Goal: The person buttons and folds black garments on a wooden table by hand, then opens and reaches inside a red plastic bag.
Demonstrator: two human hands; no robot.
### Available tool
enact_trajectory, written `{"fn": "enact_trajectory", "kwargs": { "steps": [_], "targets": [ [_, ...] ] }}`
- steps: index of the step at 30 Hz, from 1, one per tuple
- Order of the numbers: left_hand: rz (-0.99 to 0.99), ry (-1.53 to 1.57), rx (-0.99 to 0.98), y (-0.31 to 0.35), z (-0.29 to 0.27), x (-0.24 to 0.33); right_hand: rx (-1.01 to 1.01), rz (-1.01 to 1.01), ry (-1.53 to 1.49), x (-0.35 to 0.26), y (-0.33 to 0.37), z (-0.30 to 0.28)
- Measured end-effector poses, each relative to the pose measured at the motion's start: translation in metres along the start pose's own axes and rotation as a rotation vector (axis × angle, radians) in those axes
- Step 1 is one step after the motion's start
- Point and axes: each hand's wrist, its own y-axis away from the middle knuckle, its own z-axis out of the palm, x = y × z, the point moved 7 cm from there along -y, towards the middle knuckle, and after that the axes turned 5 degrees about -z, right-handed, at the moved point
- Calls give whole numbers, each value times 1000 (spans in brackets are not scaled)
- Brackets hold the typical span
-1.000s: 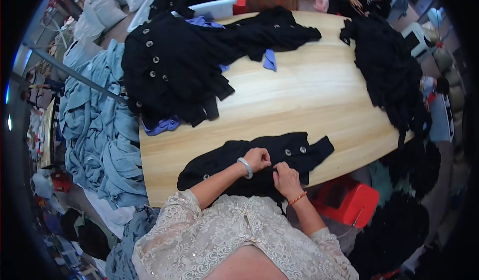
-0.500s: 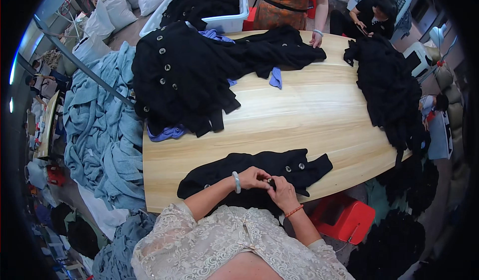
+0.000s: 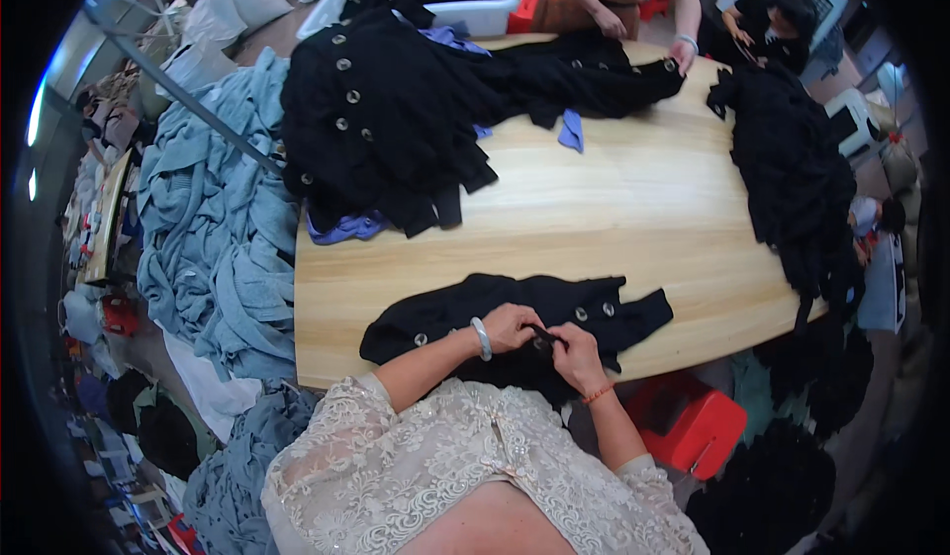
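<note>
A black knit garment (image 3: 465, 298) with large shiny buttons lies at the table's near edge, in front of me. My left hand (image 3: 515, 328) is closed on its edge, with a pale bangle on the wrist. Right beside it, my right hand (image 3: 580, 359), wearing a red bead bracelet, pinches the same dark edge. A short strip of black cloth is stretched between the fingertips, close to a button. Part of the garment hangs toward my lap and is hidden by my hands and arms.
Opposite me, a co-worker's hand (image 3: 684, 54) holds the end of a black garment. A heap of black buttoned garments (image 3: 386, 120) covers the far left, another black pile (image 3: 787, 159) the right edge. Blue-grey knitwear (image 3: 213, 229) stands left; a red stool (image 3: 685, 424) is at lower right.
My view has shifted, so the table appears higher and farther right. My hands have drawn slightly apart, pulling the black edge between them. The co-worker's other hand has come to the far table edge.
</note>
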Motion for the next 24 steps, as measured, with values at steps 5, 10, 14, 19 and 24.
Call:
{"fn": "enact_trajectory", "kwargs": {
  "steps": [5,10,14,19,24],
  "targets": [
    [-65,75,57,8,-25,-1,-192,73,14,-10,-3,3],
    [-257,-380,206,20,-54,-12,-266,176,321,21,19,-4],
    [79,-565,240,4,-35,29,-153,179,327,32,37,-18],
    [185,-272,179,-45,10,61,48,58,268,15,27,-25],
    [-148,-320,-105,-78,39,0,53,59,359,30,32,-15]
  ]
}}
